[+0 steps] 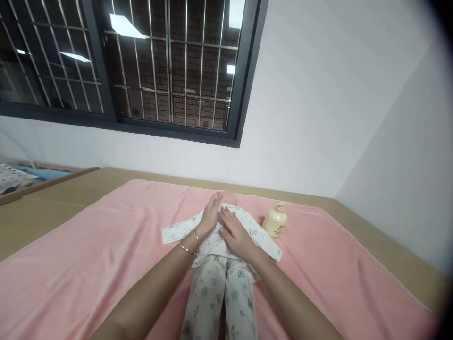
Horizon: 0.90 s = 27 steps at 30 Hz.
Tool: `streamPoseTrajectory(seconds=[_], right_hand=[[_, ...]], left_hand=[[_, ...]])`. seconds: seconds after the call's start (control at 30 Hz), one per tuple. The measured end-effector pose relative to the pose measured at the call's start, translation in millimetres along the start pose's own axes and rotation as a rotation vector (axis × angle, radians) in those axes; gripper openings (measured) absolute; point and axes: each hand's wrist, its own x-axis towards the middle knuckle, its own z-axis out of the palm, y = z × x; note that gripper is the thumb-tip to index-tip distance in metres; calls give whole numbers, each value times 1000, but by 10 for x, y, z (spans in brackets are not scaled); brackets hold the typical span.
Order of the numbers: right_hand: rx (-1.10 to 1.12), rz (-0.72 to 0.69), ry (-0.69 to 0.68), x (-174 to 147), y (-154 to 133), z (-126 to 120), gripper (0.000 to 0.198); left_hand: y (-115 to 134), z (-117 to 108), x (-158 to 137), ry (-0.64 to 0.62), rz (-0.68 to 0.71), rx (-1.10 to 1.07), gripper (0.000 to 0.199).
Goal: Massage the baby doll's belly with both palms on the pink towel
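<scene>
A baby doll lies on its back on a pink blanket (116, 226), its legs toward me. It is dressed in a white printed top (212, 245) and matching trousers (208, 293), and its sleeves spread out to both sides. The doll's round head (230, 198) shows only in part beyond my fingers. My left hand (209, 215), with bracelets at the wrist, is at the upper chest near the neck, fingers straight and palm turned inward. My right hand (236, 235) rests flat on the chest with its fingers extended. Neither hand grips anything.
A pale yellow pump bottle (275, 222) stands on the blanket beside the doll's right-hand sleeve. Under the blanket is a tan tabletop (53, 208). A white wall and a barred window (170, 71) rise behind it. Dotted and blue cloths (46, 174) lie at far left.
</scene>
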Motion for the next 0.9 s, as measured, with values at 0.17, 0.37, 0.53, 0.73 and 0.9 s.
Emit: streamPoseTrajectory(seconds=[0.17, 0.37, 0.53, 0.73, 0.9], right_hand=[[-63, 52, -73, 90, 201, 73, 44], [-117, 94, -85, 272, 395, 19, 49], [-113, 83, -41, 233, 574, 16, 52], [-404, 437, -6, 130, 261, 93, 62], [-344, 135, -153, 108, 23, 134, 54]], left_hand=[[-380, -82, 74, -72, -37, 85, 60], [-436, -5, 29, -61, 60, 326, 49], [-521, -68, -33, -21, 104, 375, 47], [-592, -130, -82, -20, 102, 334, 52], [-611, -130, -89, -10, 96, 288, 53]])
